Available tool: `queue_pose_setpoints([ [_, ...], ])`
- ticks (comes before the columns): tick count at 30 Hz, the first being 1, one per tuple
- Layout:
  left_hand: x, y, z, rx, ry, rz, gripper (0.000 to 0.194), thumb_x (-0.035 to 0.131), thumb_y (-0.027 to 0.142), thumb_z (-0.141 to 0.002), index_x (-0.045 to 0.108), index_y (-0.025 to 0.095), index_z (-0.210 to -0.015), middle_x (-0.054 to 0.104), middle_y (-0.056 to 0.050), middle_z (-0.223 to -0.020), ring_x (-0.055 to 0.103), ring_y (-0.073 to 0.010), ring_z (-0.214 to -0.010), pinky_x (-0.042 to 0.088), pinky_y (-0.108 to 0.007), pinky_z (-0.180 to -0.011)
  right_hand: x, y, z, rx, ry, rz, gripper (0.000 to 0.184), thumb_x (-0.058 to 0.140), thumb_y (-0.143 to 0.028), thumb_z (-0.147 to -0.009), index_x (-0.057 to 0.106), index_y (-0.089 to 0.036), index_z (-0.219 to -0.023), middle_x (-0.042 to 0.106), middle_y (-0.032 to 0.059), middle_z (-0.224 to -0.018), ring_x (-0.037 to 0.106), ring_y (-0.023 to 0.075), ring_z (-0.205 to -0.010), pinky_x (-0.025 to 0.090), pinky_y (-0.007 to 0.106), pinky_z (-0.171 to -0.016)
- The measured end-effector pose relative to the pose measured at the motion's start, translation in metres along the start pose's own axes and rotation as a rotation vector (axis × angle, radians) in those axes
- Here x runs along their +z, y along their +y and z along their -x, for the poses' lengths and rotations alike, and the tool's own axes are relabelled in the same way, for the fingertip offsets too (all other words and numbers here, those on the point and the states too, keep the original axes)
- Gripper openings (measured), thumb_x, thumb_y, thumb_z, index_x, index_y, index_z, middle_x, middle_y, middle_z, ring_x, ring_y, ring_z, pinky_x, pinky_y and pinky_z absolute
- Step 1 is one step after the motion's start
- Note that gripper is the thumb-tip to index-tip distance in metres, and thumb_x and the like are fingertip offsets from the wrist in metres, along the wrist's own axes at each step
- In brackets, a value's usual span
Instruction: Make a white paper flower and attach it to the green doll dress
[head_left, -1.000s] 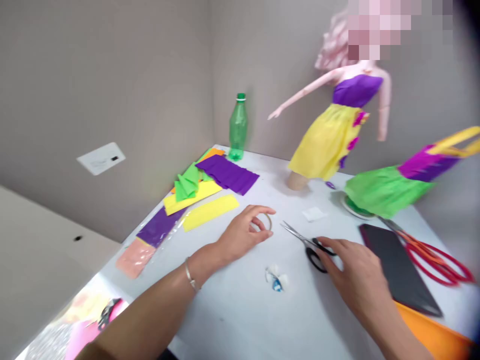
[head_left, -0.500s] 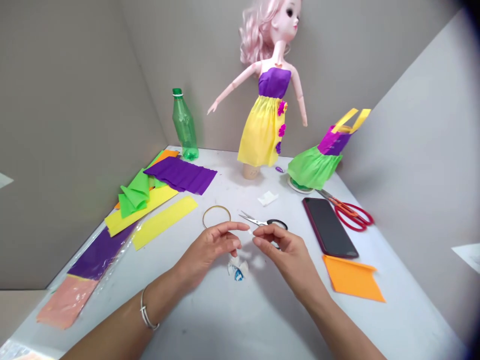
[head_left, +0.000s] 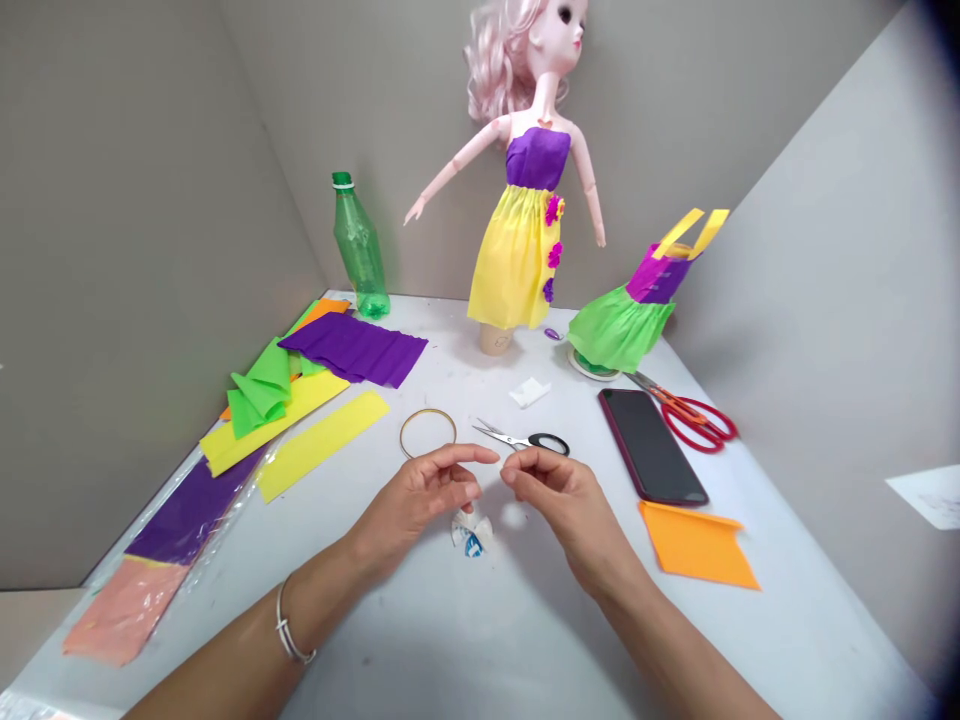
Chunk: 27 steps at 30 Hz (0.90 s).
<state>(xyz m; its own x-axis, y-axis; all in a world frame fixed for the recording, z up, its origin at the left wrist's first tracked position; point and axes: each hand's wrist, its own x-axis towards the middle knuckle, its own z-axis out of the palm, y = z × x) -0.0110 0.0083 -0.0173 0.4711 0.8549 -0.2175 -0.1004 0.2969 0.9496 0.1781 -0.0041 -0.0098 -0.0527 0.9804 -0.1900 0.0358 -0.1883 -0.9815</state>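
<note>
My left hand [head_left: 424,490] is over the table with its index finger stretched out, while the thumb presses towards the curled fingers. Right by that fingertip, my right hand [head_left: 559,495] pinches a tiny white scrap [head_left: 503,464] between thumb and index finger. A crumpled white-and-blue piece of paper [head_left: 472,541] shows just below my left fingertips; I cannot tell whether they grip it or it lies on the table. Beyond my hands are small black-handled scissors [head_left: 532,440] and a thin gold-coloured ring [head_left: 402,432].
A doll [head_left: 536,160] in a purple-and-yellow dress stands at the back, between a green bottle [head_left: 360,245] and a small green-skirted dress [head_left: 622,325]. A phone [head_left: 652,450], red-handled scissors [head_left: 697,425] and orange paper [head_left: 697,545] lie right; purple crepe paper [head_left: 360,348] and yellow strips [head_left: 322,445] left.
The whole view has shifted slightly. The right fingertips are a little closer to the left index finger, and less of the white scrap shows between them.
</note>
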Motion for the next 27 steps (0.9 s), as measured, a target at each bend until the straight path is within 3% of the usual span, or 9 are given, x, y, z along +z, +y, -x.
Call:
queue_pose_setpoints([
  [6,0.001,-0.001,-0.001,0.037,-0.011,-0.083,0.035,0.065,0.031,-0.084,0.065,0.025,-0.118,0.056,-0.001,-0.082,0.053,-0.015,-0.078,0.043,-0.027,-0.074,-0.001,0.002,0.0,-0.039,-0.017,0.007,0.008,0.064,-0.026,-0.076,0.063,-0.019,-0.073,0.054,-0.0028,-0.07,0.045,0.0134,-0.067,0.034,0.026,-0.064],
  [9,-0.002,0.0,-0.003,0.109,0.077,-0.223,0.039,0.063,0.03,-0.085,0.061,0.027,-0.124,0.059,-0.003,-0.095,0.055,-0.0164,-0.083,0.044,-0.028,-0.077,-0.004,0.002,0.0,-0.052,-0.02,0.016,0.009,0.064,-0.027,-0.077,0.062,-0.019,-0.072,0.053,-0.0031,-0.069,0.045,0.0132,-0.066,0.034,0.026,-0.063],
  [12,-0.009,0.005,-0.004,0.211,0.15,-0.457,0.027,0.059,0.026,-0.087,0.065,0.026,-0.113,0.058,-0.004,-0.108,0.055,-0.0163,-0.085,0.044,-0.029,-0.081,-0.008,0.0,0.0,-0.05,-0.05,0.032,0.012,0.065,-0.03,-0.079,0.062,-0.019,-0.075,0.053,-0.0027,-0.071,0.046,0.013,-0.067,0.034,0.026,-0.063],
  [15,-0.019,0.006,-0.004,0.195,0.071,-0.702,0.015,0.056,0.025,-0.087,0.067,0.024,-0.098,0.059,-0.003,-0.101,0.054,-0.0155,-0.079,0.043,-0.028,-0.075,-0.011,-0.003,0.0,-0.052,-0.13,0.084,0.012,0.064,-0.029,-0.08,0.063,-0.018,-0.075,0.055,-0.0019,-0.073,0.046,0.0126,-0.068,0.034,0.026,-0.064],
  [19,-0.026,0.001,-0.005,0.112,-0.025,-0.928,0.017,0.054,0.025,-0.087,0.066,0.026,-0.099,0.058,0.0,-0.095,0.051,-0.0136,-0.072,0.041,-0.027,-0.068,-0.013,-0.002,-0.001,-0.053,-0.207,0.139,0.009,0.063,-0.025,-0.08,0.064,-0.017,-0.075,0.055,-0.0017,-0.074,0.046,0.0123,-0.069,0.035,0.025,-0.065],
  [27,-0.022,-0.008,-0.005,0.086,-0.093,-1.037,0.017,0.053,0.021,-0.086,0.064,0.027,-0.098,0.055,0.001,-0.094,0.055,-0.0153,-0.084,0.042,-0.026,-0.073,-0.009,0.009,-0.006,-0.044,-0.286,0.255,0.008,0.058,-0.018,-0.079,0.065,-0.018,-0.076,0.056,-0.0018,-0.077,0.045,0.0114,-0.068,0.034,0.025,-0.063],
])
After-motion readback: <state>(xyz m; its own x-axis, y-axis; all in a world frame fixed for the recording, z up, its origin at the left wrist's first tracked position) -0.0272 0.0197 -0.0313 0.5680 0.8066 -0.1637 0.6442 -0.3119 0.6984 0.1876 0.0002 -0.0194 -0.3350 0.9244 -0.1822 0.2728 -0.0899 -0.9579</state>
